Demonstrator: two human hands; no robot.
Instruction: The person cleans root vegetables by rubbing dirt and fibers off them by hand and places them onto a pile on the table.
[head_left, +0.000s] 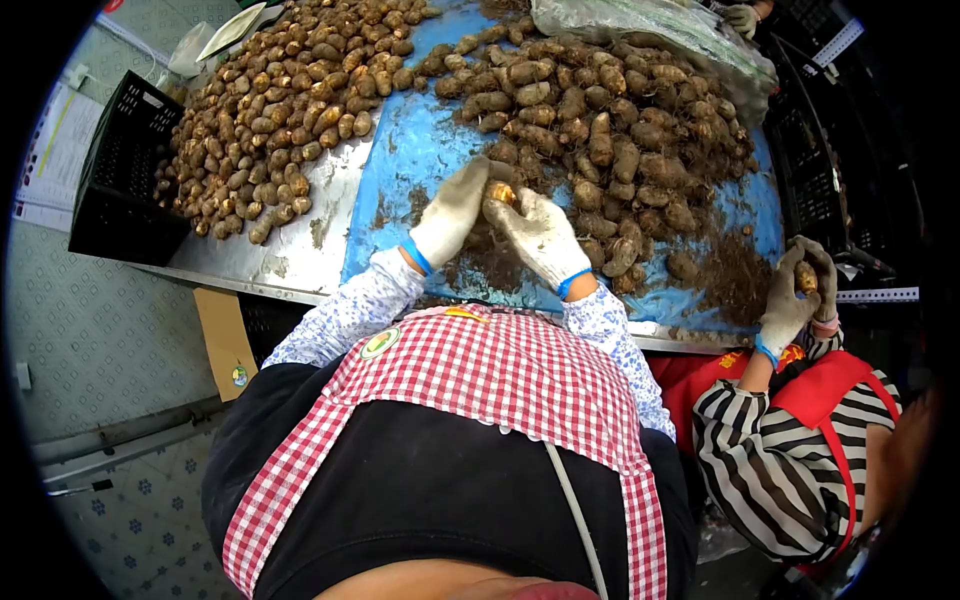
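Both of my hands wear whitish gloves stained with dirt and meet above the blue sheet point(400, 160). A small brown and orange tuber point(502, 192) sits between them. My right hand point(541, 236) has its thumb and fingers closed round it. Just left of the tuber, my left hand point(452, 216) is raised with its fingers together, their tips next to the tuber; whether they grip it is hard to tell. Beyond my hands lies a heap of hairy, dirty tubers point(625, 130). A pile of cleaner tubers point(290, 110) covers the table's left side.
A black crate point(128, 165) stands at the table's left end. At the right, a co-worker's gloved hands point(790, 312) hold a tuber. Clear plastic point(660, 38) covers the heap's far edge. Loose root fibres point(738, 280) lie near the front edge.
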